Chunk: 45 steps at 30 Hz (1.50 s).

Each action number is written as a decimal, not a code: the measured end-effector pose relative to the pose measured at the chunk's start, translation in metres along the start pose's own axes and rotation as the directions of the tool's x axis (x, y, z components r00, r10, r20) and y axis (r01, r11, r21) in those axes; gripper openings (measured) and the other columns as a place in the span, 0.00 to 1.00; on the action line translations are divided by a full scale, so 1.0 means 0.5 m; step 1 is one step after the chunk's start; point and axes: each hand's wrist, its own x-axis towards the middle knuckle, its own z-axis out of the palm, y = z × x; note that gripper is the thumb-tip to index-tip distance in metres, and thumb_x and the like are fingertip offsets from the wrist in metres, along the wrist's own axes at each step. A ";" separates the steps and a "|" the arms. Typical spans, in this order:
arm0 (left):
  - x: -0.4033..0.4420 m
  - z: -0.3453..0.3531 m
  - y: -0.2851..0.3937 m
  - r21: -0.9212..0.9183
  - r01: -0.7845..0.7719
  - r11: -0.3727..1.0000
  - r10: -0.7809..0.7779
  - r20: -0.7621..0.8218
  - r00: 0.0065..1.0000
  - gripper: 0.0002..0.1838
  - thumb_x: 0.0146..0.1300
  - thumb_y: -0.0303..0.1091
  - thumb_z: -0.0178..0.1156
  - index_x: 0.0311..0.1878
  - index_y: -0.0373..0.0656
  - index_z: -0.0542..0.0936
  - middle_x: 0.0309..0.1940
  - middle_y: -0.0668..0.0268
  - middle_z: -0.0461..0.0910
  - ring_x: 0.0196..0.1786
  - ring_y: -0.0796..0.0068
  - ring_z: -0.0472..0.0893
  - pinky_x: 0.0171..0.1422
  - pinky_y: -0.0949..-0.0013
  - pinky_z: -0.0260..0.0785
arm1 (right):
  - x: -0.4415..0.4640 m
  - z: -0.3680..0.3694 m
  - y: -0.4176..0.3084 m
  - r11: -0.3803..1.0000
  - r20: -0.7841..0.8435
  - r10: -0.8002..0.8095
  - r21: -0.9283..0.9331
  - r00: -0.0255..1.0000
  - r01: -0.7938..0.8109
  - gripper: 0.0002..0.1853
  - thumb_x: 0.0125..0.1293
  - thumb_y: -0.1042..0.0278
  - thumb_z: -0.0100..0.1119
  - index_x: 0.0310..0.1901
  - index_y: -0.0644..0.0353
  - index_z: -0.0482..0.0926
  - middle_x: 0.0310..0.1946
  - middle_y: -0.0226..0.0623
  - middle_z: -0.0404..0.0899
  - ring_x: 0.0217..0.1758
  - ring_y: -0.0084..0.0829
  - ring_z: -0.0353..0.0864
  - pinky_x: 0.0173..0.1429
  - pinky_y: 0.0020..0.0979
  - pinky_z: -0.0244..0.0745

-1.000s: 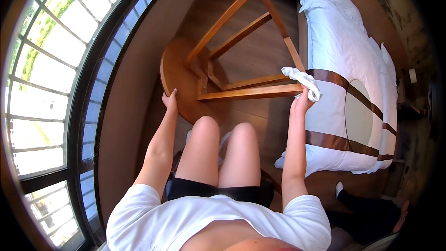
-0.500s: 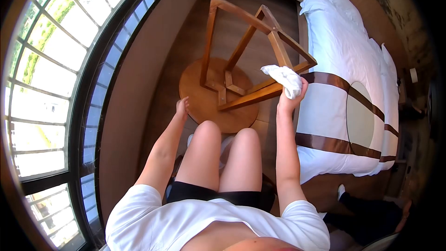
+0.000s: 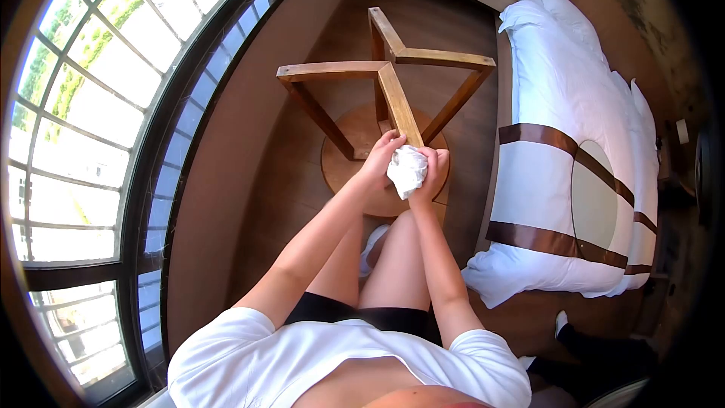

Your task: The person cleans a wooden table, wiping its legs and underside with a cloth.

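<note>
A round wooden table point(image 3: 332, 170) lies upside down on the floor, its leg frame point(image 3: 332, 69) pointing up. At the near end of one wooden bar point(image 3: 400, 102) of that frame, my two hands meet. My left hand point(image 3: 377, 157) is closed, its fingers curled against the left side of the bar end and next to the cloth. My right hand point(image 3: 432, 172) grips a crumpled white cloth point(image 3: 408, 171), which is pressed at the bar's end. The cloth hides part of the fingertips and the end of the bar.
A bed point(image 3: 532, 181) with white bedding and brown bands stands to the right. A large barred window point(image 3: 83, 128) and a low wall point(image 3: 226, 174) run along the left. A person in dark clothes point(image 3: 604, 355) is at the lower right.
Both hands have come together at the near bar; the cloth moved left and down with my right hand. My left hand has closed. The table frame appears turned, and the view has shifted.
</note>
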 end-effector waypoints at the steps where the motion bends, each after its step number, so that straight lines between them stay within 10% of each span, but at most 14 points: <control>1: 0.007 0.009 -0.014 0.051 0.008 0.999 -0.007 -0.022 1.000 0.14 0.69 0.34 0.57 0.54 0.42 0.69 0.35 0.64 0.77 0.37 0.74 0.80 0.40 0.70 0.75 | -0.004 -0.011 0.014 1.000 -0.005 -0.005 -0.007 1.000 0.005 0.15 0.53 0.72 0.67 0.41 0.57 0.72 0.40 0.38 0.63 0.43 0.35 0.69 0.47 0.34 0.66; 11: -0.009 -0.135 -0.087 0.179 0.170 0.969 -0.111 -0.297 0.948 0.20 0.66 0.28 0.57 0.60 0.38 0.70 0.41 0.58 0.80 0.39 0.68 0.82 0.40 0.66 0.76 | -0.170 0.031 0.060 0.989 0.325 0.150 -0.053 0.934 -0.140 0.16 0.50 0.75 0.65 0.42 0.57 0.74 0.38 0.39 0.62 0.40 0.39 0.66 0.47 0.35 0.65; 28: -0.044 -0.180 -0.118 0.274 0.015 0.962 0.081 -0.338 0.938 0.21 0.65 0.43 0.60 0.53 0.36 0.75 0.41 0.61 0.79 0.44 0.69 0.80 0.46 0.65 0.73 | -0.181 0.034 0.048 0.988 0.356 0.156 -0.049 0.921 -0.148 0.30 0.36 0.62 0.79 0.46 0.50 0.76 0.37 0.39 0.69 0.42 0.42 0.71 0.46 0.37 0.71; 40: -0.175 -0.199 -0.146 0.394 0.138 0.909 0.060 -0.450 0.891 0.20 0.62 0.46 0.60 0.45 0.35 0.79 0.38 0.60 0.81 0.40 0.69 0.80 0.44 0.64 0.72 | -0.275 -0.034 0.028 0.937 0.554 0.260 0.052 0.791 -0.345 0.23 0.48 0.68 0.74 0.48 0.60 0.79 0.41 0.41 0.80 0.47 0.34 0.80 0.45 0.36 0.78; 45: -0.198 -0.195 -0.188 0.448 0.065 0.892 0.146 -0.420 0.896 0.27 0.64 0.51 0.55 0.50 0.32 0.78 0.40 0.58 0.81 0.41 0.67 0.80 0.44 0.63 0.72 | -0.226 -0.063 -0.051 0.965 0.379 0.255 -0.050 0.889 -0.256 0.21 0.49 0.67 0.73 0.45 0.62 0.80 0.42 0.45 0.82 0.49 0.40 0.80 0.51 0.39 0.75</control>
